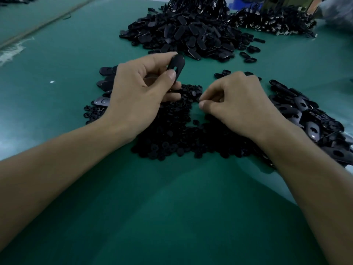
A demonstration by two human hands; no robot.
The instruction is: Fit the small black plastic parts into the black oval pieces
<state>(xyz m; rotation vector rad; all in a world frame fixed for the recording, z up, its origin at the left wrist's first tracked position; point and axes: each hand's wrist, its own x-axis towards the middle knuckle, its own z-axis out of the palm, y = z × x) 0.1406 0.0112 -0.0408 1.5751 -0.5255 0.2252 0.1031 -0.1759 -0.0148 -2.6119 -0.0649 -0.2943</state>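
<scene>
Oval piece (176,64) pinched upright in left hand (139,94) fingertips

Dim and bluish in here. Pale glare streaks the mat (57,73) at far left, and soft shadows pool along its near edge. Edges bow; the far pile (183,29) blurs.

Left hand (141,92) up, black oval piece (176,65) pinched between thumb and fingers, slot facing us. Right hand (238,104) low over the heap of small black parts (172,134), fingertips drawn together; too dark to tell if they hold one. Green table (172,207) underneath.
</scene>
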